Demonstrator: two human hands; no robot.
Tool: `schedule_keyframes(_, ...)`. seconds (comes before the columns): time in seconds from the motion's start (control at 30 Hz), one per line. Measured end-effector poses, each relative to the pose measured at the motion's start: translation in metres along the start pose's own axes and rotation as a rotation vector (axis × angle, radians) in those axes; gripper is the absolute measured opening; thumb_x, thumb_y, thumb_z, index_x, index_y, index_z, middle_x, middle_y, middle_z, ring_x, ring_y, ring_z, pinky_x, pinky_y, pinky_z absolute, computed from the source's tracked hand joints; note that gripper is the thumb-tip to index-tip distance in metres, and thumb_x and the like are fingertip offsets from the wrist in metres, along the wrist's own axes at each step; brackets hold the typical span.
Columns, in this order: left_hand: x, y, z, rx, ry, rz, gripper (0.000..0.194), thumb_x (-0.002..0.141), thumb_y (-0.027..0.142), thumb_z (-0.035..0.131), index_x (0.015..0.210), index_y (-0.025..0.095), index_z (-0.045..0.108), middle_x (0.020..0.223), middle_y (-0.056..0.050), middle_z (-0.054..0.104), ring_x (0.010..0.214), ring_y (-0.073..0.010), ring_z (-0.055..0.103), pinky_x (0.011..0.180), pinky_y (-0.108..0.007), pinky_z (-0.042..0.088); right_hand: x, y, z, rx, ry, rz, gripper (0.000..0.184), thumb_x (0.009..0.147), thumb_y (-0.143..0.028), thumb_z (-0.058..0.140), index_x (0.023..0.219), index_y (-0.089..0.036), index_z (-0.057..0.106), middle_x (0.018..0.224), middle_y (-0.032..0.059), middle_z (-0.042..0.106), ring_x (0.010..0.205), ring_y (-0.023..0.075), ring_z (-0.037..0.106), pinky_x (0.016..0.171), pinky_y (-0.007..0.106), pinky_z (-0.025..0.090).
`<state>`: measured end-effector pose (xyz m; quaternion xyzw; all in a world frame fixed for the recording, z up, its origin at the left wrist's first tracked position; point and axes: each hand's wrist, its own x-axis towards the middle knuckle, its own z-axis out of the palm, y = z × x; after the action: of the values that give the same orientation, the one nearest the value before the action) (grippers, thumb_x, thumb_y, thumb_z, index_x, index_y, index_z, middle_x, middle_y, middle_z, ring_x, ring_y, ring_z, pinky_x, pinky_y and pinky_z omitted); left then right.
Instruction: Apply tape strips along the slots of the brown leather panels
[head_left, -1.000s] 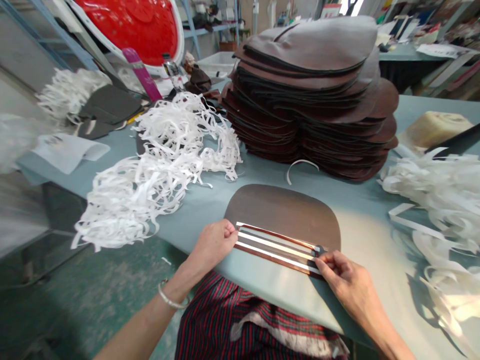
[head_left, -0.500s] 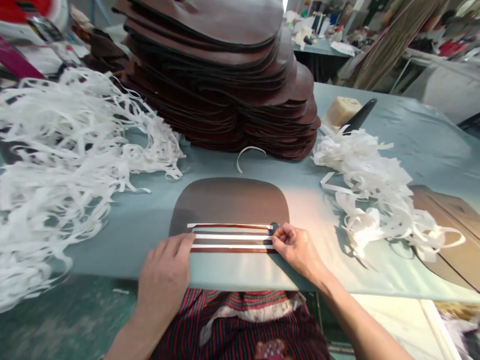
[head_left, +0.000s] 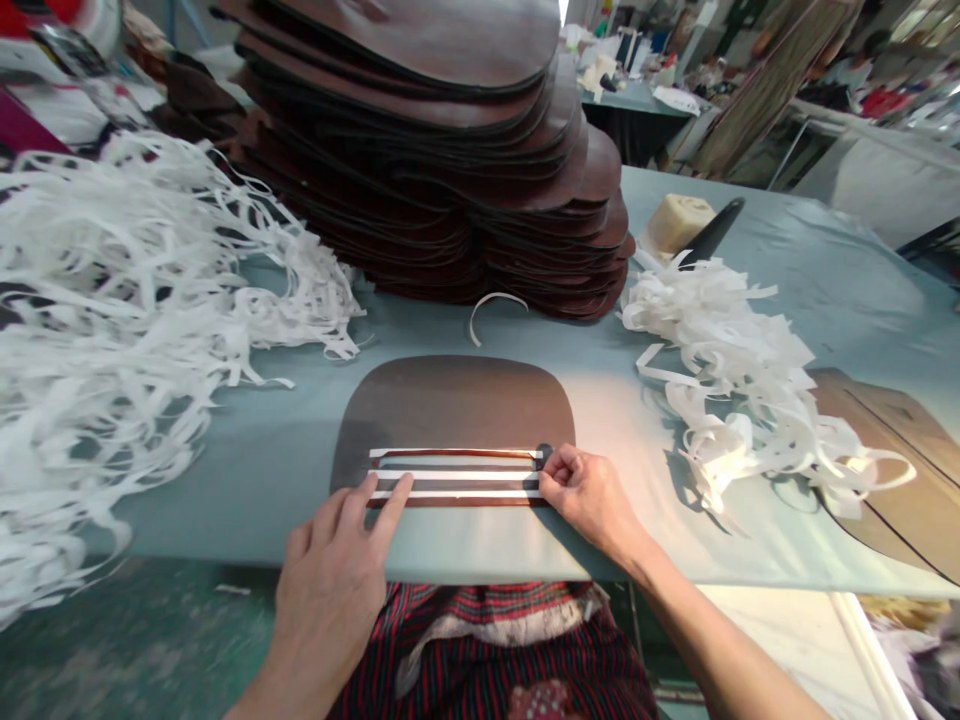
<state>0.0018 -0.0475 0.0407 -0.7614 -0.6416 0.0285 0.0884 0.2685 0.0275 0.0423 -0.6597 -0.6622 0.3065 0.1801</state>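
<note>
A rounded brown-grey panel [head_left: 454, 400], leather-like, lies flat at the table's front edge. Across its near part run a long slot [head_left: 461, 463] and several narrow white strips of tape [head_left: 465, 476]. My left hand [head_left: 337, 560] rests at the strips' left end, thumb and forefinger apart, fingertips pressing on the panel and tape. At the right end, my right hand [head_left: 589, 500] has thumb and forefinger pinched together on the end of a white strip. The pinch hides that end. A small dark piece [head_left: 545, 455] shows beside the right fingertips.
Behind the panel rises a tall stack of dark brown panels [head_left: 450, 190]. Tangled white strips [head_left: 150, 300] heap at left, more white tape [head_left: 727, 350] at right. A cream block [head_left: 679, 225], a black-handled tool [head_left: 712, 232] and a brown piece [head_left: 885, 470] lie on the right.
My left thumb and forefinger have spread apart, and the forefinger side now reaches over the tape's left end. My right hand keeps its pinch. The view has shifted slightly.
</note>
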Motion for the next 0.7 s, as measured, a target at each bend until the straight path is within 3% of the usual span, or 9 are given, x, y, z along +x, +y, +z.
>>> schedule_keyframes(0.3,0.000,0.011,0.006,-0.039,0.063,-0.102,0.042,0.095,0.026,0.044,0.137,0.028,0.050,0.135,-0.013,0.054,0.119,-0.0320,0.049,0.084,-0.043,0.042,-0.001,-0.007,0.002,-0.171,0.006,-0.007,0.005,0.073,-0.015,0.054,0.071,-0.020,0.054,0.057,-0.0029,0.057,0.052,0.0113,0.050,0.055,0.023,0.032)
schedule_keyframes(0.37,0.004,0.005,0.009,-0.057,0.071,-0.091,0.042,0.095,0.027,0.045,0.137,0.029,0.049,0.137,-0.012,0.052,0.123,-0.0319,0.047,0.087,-0.043,0.042,-0.003,-0.012,0.006,-0.249,0.025,-0.091,0.008,0.077,-0.014,0.052,0.080,-0.019,0.056,0.062,-0.0018,0.057,0.053,0.0120,0.049,0.054,0.023,0.032)
schedule_keyframes(0.53,0.022,-0.016,0.016,-0.122,0.120,-0.060,0.042,0.094,0.031,0.048,0.136,0.029,0.050,0.141,-0.010,0.051,0.124,-0.0311,0.046,0.092,-0.044,0.042,-0.003,-0.030,0.019,-0.303,-0.012,-0.488,0.027,0.092,-0.016,0.038,0.097,-0.019,0.064,0.086,0.0062,0.059,0.072,0.0159,0.057,0.064,0.024,0.042)
schedule_keyframes(0.7,0.033,-0.027,0.025,-0.184,0.212,-0.073,0.036,0.092,0.030,0.051,0.127,0.026,0.059,0.133,-0.011,0.057,0.125,-0.0296,0.048,0.095,-0.043,0.042,0.008,-0.034,0.022,-0.259,-0.106,-0.485,0.025,0.090,-0.013,0.040,0.088,-0.018,0.065,0.083,0.0059,0.058,0.068,0.0150,0.059,0.066,0.025,0.047)
